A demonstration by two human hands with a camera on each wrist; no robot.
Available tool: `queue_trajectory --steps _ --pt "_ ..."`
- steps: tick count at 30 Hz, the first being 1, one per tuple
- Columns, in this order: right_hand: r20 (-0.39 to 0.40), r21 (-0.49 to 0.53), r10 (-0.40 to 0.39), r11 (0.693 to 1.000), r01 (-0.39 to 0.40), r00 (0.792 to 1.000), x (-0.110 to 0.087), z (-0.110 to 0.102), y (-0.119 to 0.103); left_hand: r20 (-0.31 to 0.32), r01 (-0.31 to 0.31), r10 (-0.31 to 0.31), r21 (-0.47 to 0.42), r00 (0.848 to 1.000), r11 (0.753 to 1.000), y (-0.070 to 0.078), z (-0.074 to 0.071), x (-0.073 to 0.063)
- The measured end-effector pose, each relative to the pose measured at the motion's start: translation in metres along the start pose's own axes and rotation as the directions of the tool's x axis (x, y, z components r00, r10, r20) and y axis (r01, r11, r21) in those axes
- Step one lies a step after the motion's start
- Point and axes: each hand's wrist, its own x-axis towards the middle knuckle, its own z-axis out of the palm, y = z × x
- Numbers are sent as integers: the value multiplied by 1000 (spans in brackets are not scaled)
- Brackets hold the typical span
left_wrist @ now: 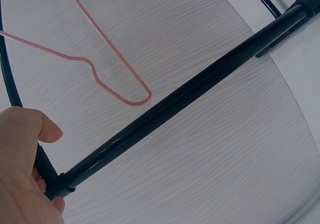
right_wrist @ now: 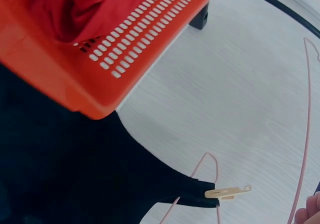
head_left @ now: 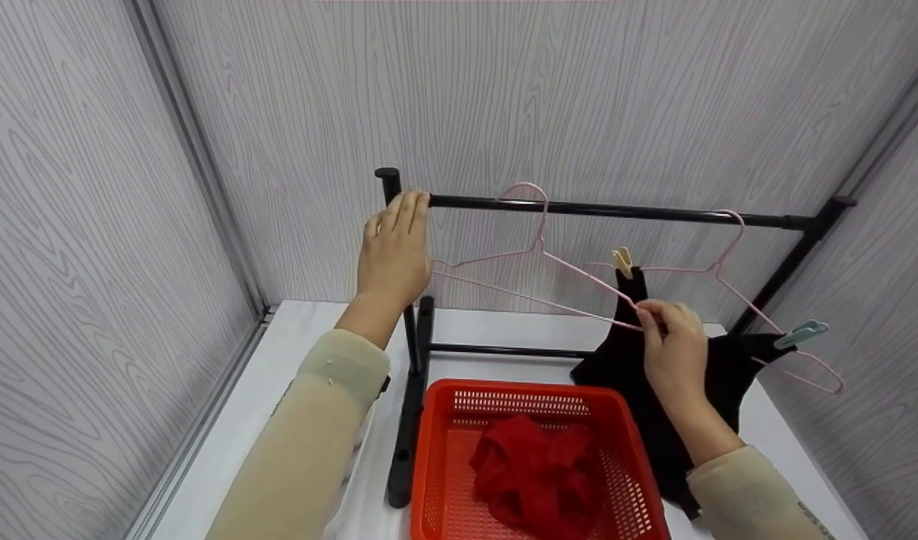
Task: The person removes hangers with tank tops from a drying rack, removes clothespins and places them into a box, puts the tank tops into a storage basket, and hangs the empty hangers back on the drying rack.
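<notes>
A pink wire hanger [head_left: 538, 244] hangs by its hook on the black top bar [head_left: 616, 211] of a clothes rack. My right hand [head_left: 676, 349] pinches its right corner between thumb and fingers; in the right wrist view only fingertips [right_wrist: 311, 209] show beside the wire. At the bar's left end, my left hand [head_left: 394, 251] grips the rack where bar and post meet; the left wrist view shows its fingertips [left_wrist: 59, 204] around the joint. Farther right, a second pink hanger [head_left: 720, 265] carries a black garment [head_left: 616, 352], clipped by a yellow clothespin [head_left: 622, 261] and a blue-green clothespin [head_left: 802, 334].
Under the first hanger, a red-orange plastic basket [head_left: 421, 465] with slotted sides holds a crumpled red cloth [head_left: 534, 472]. The rack's foot [head_left: 400, 469] lies left of it on the white tabletop [head_left: 279, 360]. Wood-grained panels [head_left: 316, 112] enclose the back and sides.
</notes>
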Motion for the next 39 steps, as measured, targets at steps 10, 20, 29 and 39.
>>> queue_trajectory --steps 10,20,29,39 --pt "-25 30 41 999 -40 999 16 21 -15 -13 12 -12 32 1000 999 3 5 2" --pt "56 4 68 998 -68 996 14 46 -35 -17 28 -27 50 999 998 0 7 0" --pt "143 -32 143 990 -139 979 6 62 -49 -6 41 -40 64 999 997 1 10 -1" --pt "188 -43 136 990 -131 973 -12 76 -55 -27 39 -37 65 999 997 -1 11 1"
